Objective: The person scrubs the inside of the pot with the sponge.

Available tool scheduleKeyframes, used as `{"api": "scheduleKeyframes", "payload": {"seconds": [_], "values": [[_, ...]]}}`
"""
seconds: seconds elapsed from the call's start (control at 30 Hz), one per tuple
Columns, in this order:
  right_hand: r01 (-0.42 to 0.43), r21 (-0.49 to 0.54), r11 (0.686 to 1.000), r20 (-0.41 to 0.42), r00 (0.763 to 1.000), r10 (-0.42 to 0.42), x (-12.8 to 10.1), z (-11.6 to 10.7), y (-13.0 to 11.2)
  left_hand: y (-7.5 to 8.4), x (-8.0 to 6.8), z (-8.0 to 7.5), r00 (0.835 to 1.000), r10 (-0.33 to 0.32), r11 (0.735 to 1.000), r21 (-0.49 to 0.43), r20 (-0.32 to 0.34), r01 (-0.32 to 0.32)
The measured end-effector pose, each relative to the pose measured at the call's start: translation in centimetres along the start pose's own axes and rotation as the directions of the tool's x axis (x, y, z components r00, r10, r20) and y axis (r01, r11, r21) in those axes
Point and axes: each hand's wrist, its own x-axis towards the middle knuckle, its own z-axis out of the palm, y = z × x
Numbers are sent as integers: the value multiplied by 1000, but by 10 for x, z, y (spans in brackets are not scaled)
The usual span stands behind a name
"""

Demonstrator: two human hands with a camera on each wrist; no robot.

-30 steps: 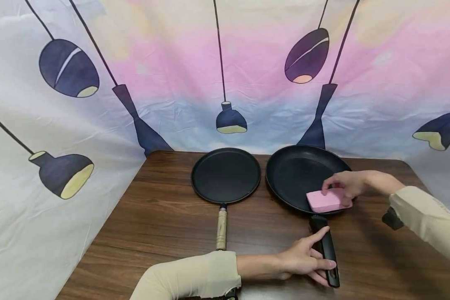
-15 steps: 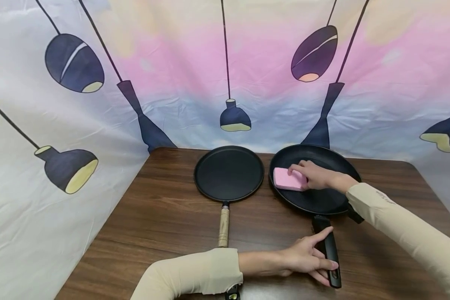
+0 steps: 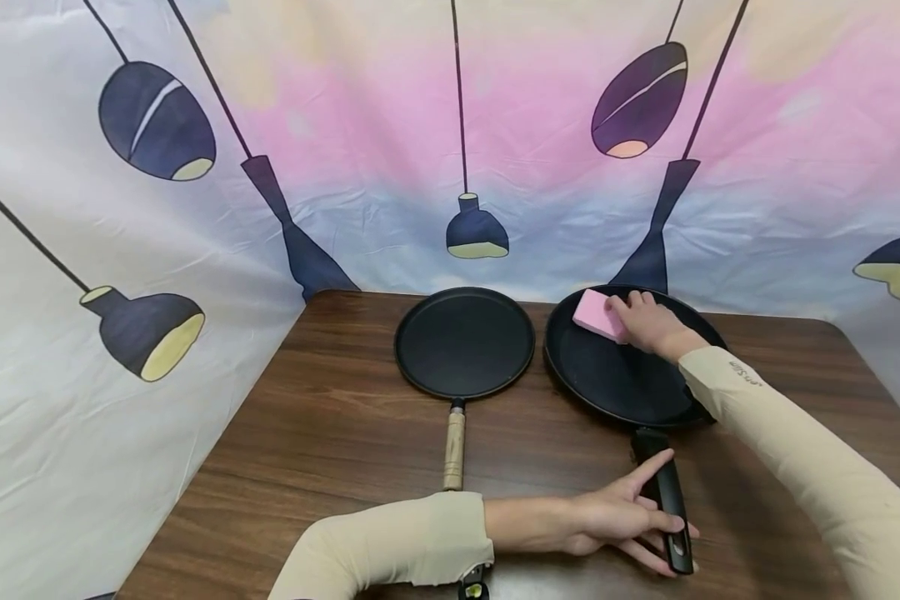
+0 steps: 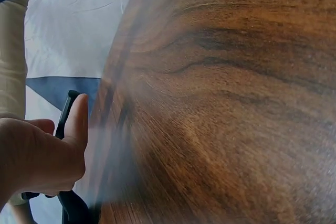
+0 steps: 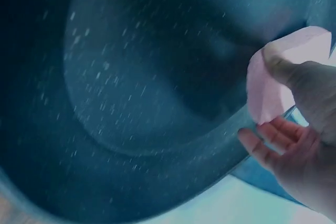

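R hand [image 3: 645, 321] pinches pink sponge [image 3: 596, 315] at frying pan's [image 3: 622, 383] 12 o'clock rim; L hand [image 3: 615, 521] clamps its handle [image 3: 667, 500] (loosely). Hard scrub could tip pan w/ weak hold.

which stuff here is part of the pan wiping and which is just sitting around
In use:
- frying pan, the one being wiped
- pink sponge, held by the right hand at the pan's far rim
- pan's black handle, held down by the left hand

Just lying about:
- flat griddle pan with wooden handle, untouched beside it
- table
- lamp-print backdrop
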Motion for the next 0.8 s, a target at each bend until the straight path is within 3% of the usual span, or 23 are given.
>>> {"api": "scheduleKeyframes", "payload": {"seconds": [0.2, 0.33, 0.5, 0.7, 0.8], "values": [[-101, -39, 994, 32, 994, 102, -17, -1, 27, -2, 2, 4, 1000, 1, 1000, -8, -26, -1], [-161, 53, 985, 103, 982, 155, -37, -6, 39, -3, 3, 7, 999, 4, 1000, -19, -38, -5], [-233, 131, 964, 208, 957, 203, -54, -15, 36, -1, 3, 6, 999, 23, 1000, -8, -38, -23], [-176, 104, 979, 347, 929, 130, -71, -29, 21, 0, 1, 5, 998, 39, 999, 3, -53, -39], [-115, 130, 985, 356, 932, 62, -83, -30, 14, 1, 0, 4, 997, 49, 998, 28, -59, -47]]}}
